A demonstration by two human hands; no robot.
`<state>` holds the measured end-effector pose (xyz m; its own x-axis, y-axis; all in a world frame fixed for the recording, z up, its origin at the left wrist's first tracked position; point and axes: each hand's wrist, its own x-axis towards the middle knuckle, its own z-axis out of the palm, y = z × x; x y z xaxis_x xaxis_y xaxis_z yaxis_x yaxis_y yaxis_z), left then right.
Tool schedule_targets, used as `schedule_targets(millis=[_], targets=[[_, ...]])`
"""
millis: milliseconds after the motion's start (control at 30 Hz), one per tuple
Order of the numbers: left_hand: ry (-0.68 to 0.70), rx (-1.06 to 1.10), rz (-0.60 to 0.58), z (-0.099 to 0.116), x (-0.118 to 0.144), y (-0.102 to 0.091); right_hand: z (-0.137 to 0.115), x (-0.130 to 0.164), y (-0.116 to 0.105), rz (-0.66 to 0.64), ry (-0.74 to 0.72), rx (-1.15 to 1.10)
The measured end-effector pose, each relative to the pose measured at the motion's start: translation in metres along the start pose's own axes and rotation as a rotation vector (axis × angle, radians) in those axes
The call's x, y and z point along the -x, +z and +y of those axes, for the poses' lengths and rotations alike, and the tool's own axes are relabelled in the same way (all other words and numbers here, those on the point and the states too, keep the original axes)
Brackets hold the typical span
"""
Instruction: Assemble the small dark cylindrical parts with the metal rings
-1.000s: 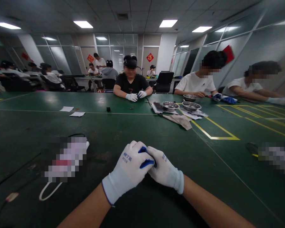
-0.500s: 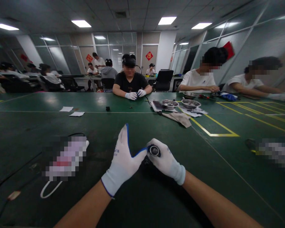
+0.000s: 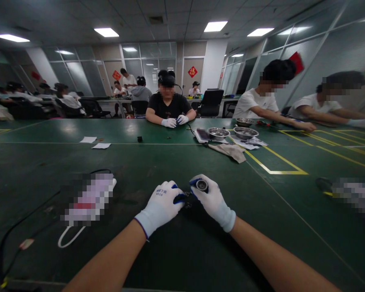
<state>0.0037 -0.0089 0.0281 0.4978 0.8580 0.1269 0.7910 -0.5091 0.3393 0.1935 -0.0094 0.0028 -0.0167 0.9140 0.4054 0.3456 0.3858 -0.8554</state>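
Head view: At a green worktop, we hold a dark cylinder in our gloved right hand, its fingers wrapped about the sides and its round, silver-rimmed end turned up toward us. Our left hand, in a matching white glove with blue on the inner side and blue print on the back, is bent, thumb and fingers curved toward each other beside a few small, dark, shiny parts; we cannot tell whether it pinches one of them. The parts lie between our two hands, well apart from everything else around us. To our left rests a blurred-out pale object with a white loop at its near end; farther up that side lie two white slips of paper and a little black block. Across from us, a co-worker in black sits with white-gloved hands near each other. Ahead and to the right we see three metal bowls, a beige cloth and yellow lines marked on the surface, while a co-worker in white stretches a bare arm over the far edge.
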Motion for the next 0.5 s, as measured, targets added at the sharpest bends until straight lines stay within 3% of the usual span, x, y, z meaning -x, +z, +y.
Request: schedule_targets(millis=[167, 367, 500], targets=[[-0.035, 0.066, 0.034, -0.001, -0.002, 0.003, -0.001, 0.002, 0.003, -0.078, -0.017, -0.024], [-0.027, 0.447, 0.28, 0.003, 0.004, -0.012, -0.008, 0.005, 0.006, -0.136, -0.118, 0.009], [-0.06, 0.657, 0.329, 0.004, 0.005, -0.016, -0.01, 0.006, 0.007, -0.124, -0.117, 0.026]])
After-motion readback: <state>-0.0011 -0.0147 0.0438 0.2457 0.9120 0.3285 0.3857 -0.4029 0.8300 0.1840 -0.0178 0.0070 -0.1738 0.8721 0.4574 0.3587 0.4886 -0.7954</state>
